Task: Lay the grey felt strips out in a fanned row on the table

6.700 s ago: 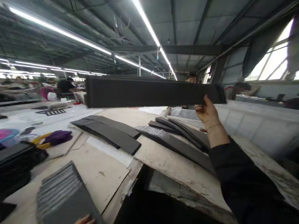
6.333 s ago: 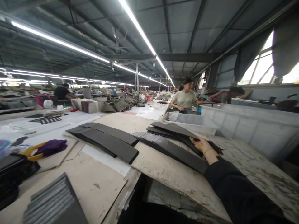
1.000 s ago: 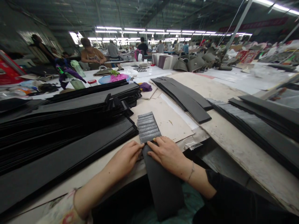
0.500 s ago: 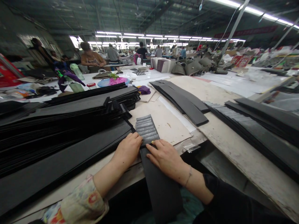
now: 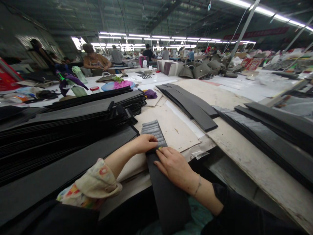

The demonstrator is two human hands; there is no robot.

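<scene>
A long black strip [image 5: 168,192] lies on the pale work board [image 5: 177,130] and runs out over the near edge, with a grey ribbed end section [image 5: 153,131] at its far end. My left hand [image 5: 146,144] rests across the strip where the ribs begin, its fingers curled over the strip. Just below it, my right hand [image 5: 173,165] lies on the smooth black part, fingers pressed to the strip's edge. The part of the strip under both hands is hidden.
A tall stack of black strips [image 5: 68,140] fills the table to my left. Other black strips [image 5: 189,104] lie beyond the board, and more [image 5: 271,130] lie to the right. A co-worker [image 5: 94,60] sits far back at the left. Factory benches and grey bags [image 5: 201,70] stretch behind.
My left hand has slid up and right onto the ribbed end of the strip, bringing its flowered sleeve further into view. My right hand and the strip have hardly moved.
</scene>
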